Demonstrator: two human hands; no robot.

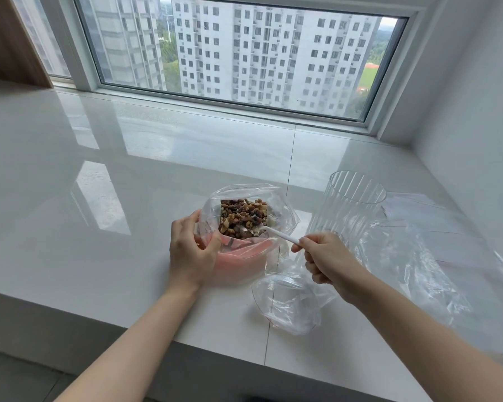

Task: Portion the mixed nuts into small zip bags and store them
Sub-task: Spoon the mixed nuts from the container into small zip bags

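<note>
White sill (99, 169) | left hand (190, 250) grips nut bag (244, 198) | right hand (325, 256) holds spoon (279, 235)

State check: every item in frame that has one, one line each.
big bag of mixed nuts: mouth open, nuts inside
white spoon: tip in the nuts
left hand: grips the big bag's side
right hand: pinches the spoon handle
small zip bag: crumpled, lying on the counter, empty
ribbed clear container: upright, open top, empty
spare zip bags: flat, empty
</note>
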